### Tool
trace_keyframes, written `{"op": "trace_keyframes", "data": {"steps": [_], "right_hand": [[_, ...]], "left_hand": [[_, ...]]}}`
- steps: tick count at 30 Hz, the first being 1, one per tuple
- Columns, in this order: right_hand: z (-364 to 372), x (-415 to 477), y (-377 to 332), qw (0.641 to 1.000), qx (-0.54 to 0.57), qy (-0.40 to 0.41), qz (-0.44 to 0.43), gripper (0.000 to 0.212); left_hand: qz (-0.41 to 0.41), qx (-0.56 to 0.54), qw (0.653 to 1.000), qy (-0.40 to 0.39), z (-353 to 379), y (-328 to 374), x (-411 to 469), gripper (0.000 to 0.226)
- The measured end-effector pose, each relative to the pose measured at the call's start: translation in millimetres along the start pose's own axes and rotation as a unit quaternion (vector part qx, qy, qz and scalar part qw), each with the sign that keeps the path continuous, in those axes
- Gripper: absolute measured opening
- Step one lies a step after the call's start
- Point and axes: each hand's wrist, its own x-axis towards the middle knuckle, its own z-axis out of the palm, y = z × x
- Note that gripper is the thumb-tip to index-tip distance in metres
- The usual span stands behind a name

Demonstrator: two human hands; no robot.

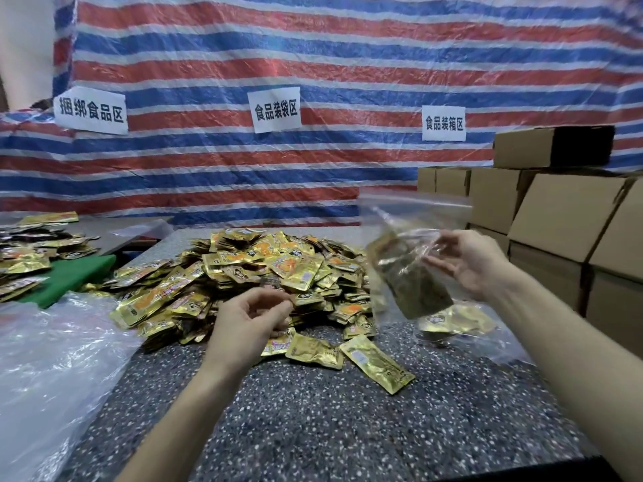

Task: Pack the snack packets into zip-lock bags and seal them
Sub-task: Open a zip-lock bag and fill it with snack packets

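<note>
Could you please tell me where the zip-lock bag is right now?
In the head view, right of centre: the right hand holds the zip-lock bag up above the table, between the packet pile and the cardboard boxes.

Even, fairly bright light; glare on the tarp [348, 64]; zip-lock bag [410, 245] motion-blurred; wide-angle bending at edges.

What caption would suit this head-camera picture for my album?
Right hand holds up a partly filled clear zip-lock bag; left hand curls over the gold snack-packet pile.

zip-lock bag [410, 245] blurred, contents indistinct; cardboard boxes [570, 220] cropped at right edge
</note>
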Motion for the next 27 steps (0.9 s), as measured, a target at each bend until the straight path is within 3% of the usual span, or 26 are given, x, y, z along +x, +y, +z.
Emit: {"op": "trace_keyframes", "data": {"steps": [2,5,9,10,13,17,20,22,25,27], "right_hand": [[-10.0,18.2,-4.8,0.995,0.091,0.038,0.014,0.015],[-29.8,29.6,7.9,0.979,0.171,0.094,0.065,0.043],[-48.5,16.2,49.5,0.979,0.040,0.114,0.165,0.035],[-48.3,13.7,58.6,0.978,-0.007,0.117,0.173,0.029],[-42.2,14.3,79.9,0.975,-0.086,0.129,0.158,0.040],[-13.4,0.2,99.8,0.965,-0.220,0.020,0.145,0.017],[13.8,-16.6,110.4,0.954,-0.266,-0.081,0.111,0.017],[30.5,-29.8,115.9,0.944,-0.289,-0.133,0.086,0.014],[48.3,-45.9,125.5,0.929,-0.306,-0.199,0.055,0.013],[55.2,-53.4,129.2,0.921,-0.312,-0.230,0.039,0.012]], "left_hand": [[-0.020,0.030,0.999,-0.006,-5.6,-5.6,-3.1,0.008],[-0.043,0.049,0.998,-0.016,-15.0,-11.4,-7.0,0.008],[-0.056,0.075,0.995,-0.018,-32.2,-18.2,-11.6,0.010],[-0.057,0.082,0.995,-0.017,-36.8,-19.8,-12.7,0.010],[-0.056,0.103,0.993,-0.005,-50.6,-26.0,-14.7,0.010],[-0.019,0.228,0.973,0.041,-75.3,-35.8,-13.7,0.008],[-0.009,0.388,0.912,0.134,-109.5,-46.7,-8.3,0.014],[-0.040,0.522,0.831,0.186,-137.9,-54.3,-4.0,0.034],[-0.159,0.643,0.730,0.171,-171.9,-64.5,-2.0,0.048],[-0.214,0.650,0.713,0.152,-182.7,-70.1,-2.5,0.028]]}}
